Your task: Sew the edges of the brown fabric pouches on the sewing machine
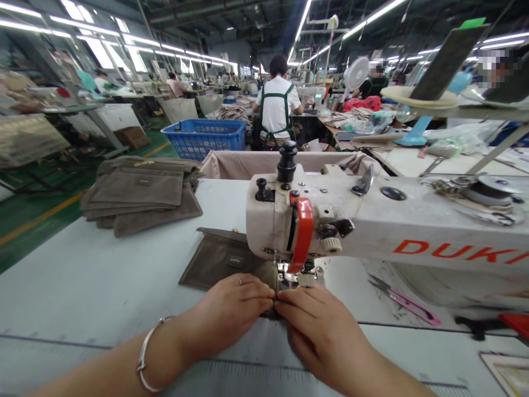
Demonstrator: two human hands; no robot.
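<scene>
A dark olive fabric piece [215, 259] with a small label lies flat on the table, its right edge under the presser foot [289, 275] of the sewing machine [347, 215]. My left hand [235, 303], with a ring and a bracelet, pinches the near right edge of this fabric just in front of the foot. Right beside it, my right hand [318, 320] has its fingertips pressed together at the same edge, nearly touching the left fingertips. The fingers hide the fabric's near corner.
A stack of similar fabric pieces [144, 190] lies at the back left of the table. Pink-handled thread snips [409, 303] rest right of the needle area. Beyond the table are a cloth-lined bin [239, 164], a blue basket [206, 138] and a seated person [278, 105].
</scene>
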